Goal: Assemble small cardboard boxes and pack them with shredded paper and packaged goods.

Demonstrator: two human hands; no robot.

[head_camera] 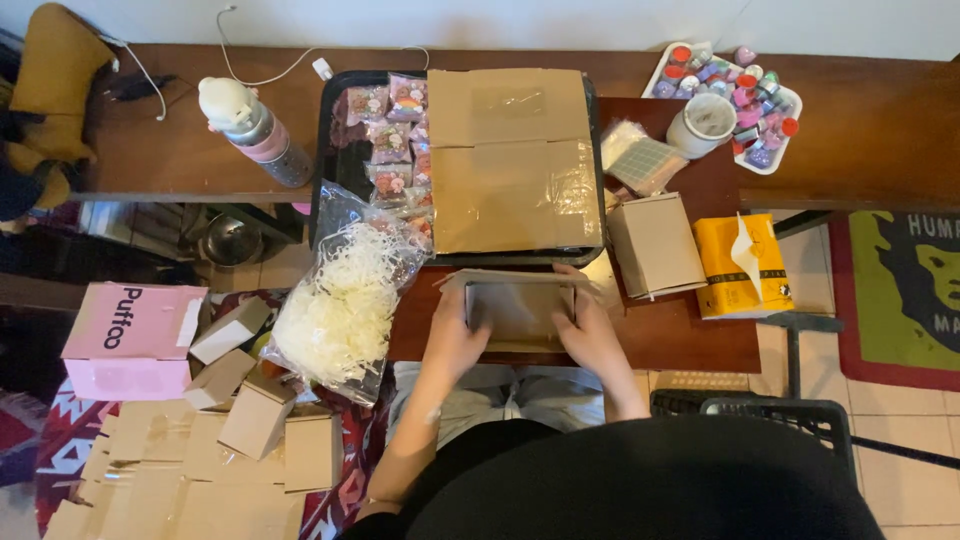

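Both hands, left hand [452,335] and right hand [590,335], grip a half-formed cardboard box [517,308]; folded boxes [255,415] are piled left, with flat blanks [165,480] left unfolded.

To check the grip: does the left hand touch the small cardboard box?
Touching. The head view shows the left hand pressed against the left side of the small cardboard box.

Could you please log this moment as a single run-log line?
left hand: holds small cardboard box | right hand: holds same box | beside: shredded-paper bag, finished box | surface: wooden table
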